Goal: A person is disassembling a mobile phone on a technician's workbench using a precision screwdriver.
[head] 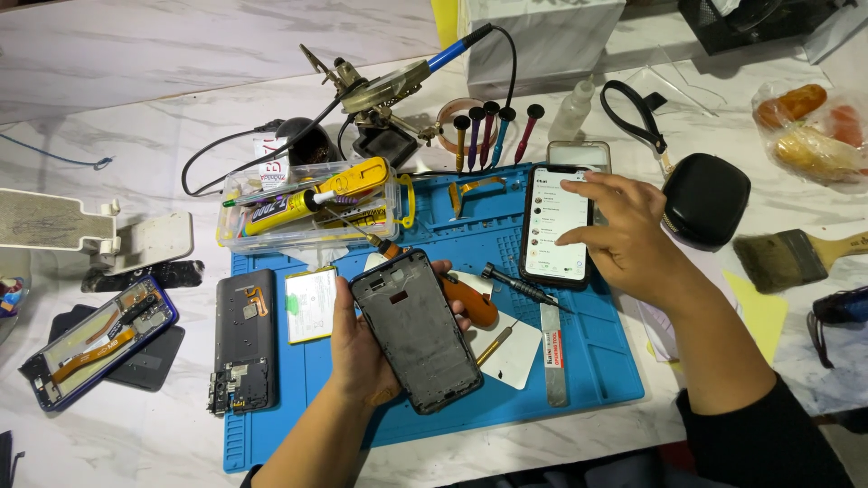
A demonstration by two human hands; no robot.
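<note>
1. The left hand (357, 348) wraps around a stripped phone frame (416, 332), thumb on its near long edge and fingertips showing past the far edge, holding it tilted above the blue silicone mat (597, 361).
2. The frame is a dark grey, rounded rectangle with no screen; its bare inner face shows ridges, small cut-outs and a glossy rim.
3. The right hand (624, 230) lies with its fingers spread loosely, holding nothing, the fingertips touching the lit screen of a working phone (557, 224) that lies flat on the mat just beyond the frame.
4. That screen shows a white list with small round pictures; the writing is too small to tell.
5. Beyond the left hand stands a clear plastic box (312, 203) on the worktop (136, 117), holding a yellow glue tube (312, 199) and other small tools packed too tightly to tell apart.
6. To the outside of the left hand, a dark back cover (244, 339) lies flat on the mat, with a pale battery (311, 305) between it and the hand.
7. Under the frame's far side lies an orange-handled screwdriver (466, 298).
8. Beyond the right hand sits a round black pouch (705, 199) with a strap.
</note>
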